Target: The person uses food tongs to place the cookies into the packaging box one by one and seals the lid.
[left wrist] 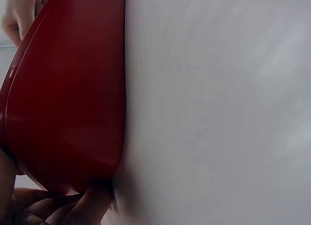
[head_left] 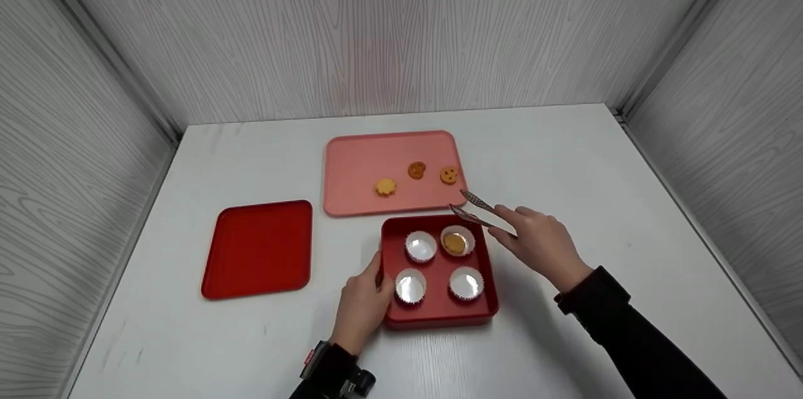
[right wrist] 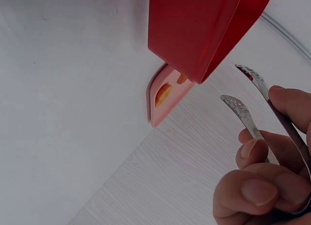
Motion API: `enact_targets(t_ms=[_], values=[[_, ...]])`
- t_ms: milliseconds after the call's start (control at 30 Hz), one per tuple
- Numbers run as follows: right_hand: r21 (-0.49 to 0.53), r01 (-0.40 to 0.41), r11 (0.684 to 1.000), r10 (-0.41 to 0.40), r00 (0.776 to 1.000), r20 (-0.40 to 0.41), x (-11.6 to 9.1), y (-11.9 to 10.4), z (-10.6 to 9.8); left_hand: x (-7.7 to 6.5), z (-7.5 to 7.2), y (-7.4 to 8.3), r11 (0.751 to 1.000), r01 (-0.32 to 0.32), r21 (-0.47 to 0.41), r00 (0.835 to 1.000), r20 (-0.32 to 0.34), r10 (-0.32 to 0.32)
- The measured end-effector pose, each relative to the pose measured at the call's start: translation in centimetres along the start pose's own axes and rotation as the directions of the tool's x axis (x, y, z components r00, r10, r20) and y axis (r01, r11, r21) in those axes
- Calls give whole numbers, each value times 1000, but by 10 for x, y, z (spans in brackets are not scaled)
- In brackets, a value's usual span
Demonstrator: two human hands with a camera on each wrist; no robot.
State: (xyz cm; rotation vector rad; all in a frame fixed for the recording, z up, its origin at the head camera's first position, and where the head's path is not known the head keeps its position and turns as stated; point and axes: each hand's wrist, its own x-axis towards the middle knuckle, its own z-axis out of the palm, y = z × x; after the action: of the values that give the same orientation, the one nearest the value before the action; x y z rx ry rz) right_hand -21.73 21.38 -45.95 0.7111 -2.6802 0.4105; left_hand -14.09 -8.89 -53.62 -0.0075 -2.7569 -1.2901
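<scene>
My right hand [head_left: 538, 244] holds a pair of metal tongs [right wrist: 245, 117], whose tips stand apart with nothing between them, above the back right corner of a red box [head_left: 439, 317]. My left hand [head_left: 364, 302] grips the left side of that box, and the left wrist view shows its fingers [left wrist: 92, 205] against the box wall. In the box sit several white paper cups; the back right cup [head_left: 466, 234] holds a yellowish-brown cookie [head_left: 454, 244]. Behind the box, a pink tray [head_left: 357, 160] bears a flower-shaped cookie [head_left: 385, 187], a brown cookie [head_left: 416, 170] and a round dotted cookie [head_left: 448, 175].
A flat red square tray or lid [head_left: 258, 250] lies on the white table [head_left: 163, 330] to the left of the box. Grey wood-grain panels [head_left: 389, 35] enclose the table at the back and both sides.
</scene>
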Motion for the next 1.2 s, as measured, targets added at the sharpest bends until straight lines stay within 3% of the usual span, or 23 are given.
enact_targets(t_ms=[400, 700, 900, 1200], values=[[71, -105, 992, 101, 993, 60, 37, 19, 21, 0, -1, -1, 1000, 21, -13, 1000, 9, -21], [87, -145, 986, 133, 983, 128, 64, 27, 37, 0, -1, 0, 1000, 12, -14, 1000, 3, -12], [94, -132, 987, 120, 985, 122, 75, 31, 50, -1, 0, 1, 1000, -1, -4, 1000, -11, 1], [69, -200, 977, 185, 966, 179, 86, 30, 61, -2, -1, 1, 1000, 0, -14, 1000, -12, 0]])
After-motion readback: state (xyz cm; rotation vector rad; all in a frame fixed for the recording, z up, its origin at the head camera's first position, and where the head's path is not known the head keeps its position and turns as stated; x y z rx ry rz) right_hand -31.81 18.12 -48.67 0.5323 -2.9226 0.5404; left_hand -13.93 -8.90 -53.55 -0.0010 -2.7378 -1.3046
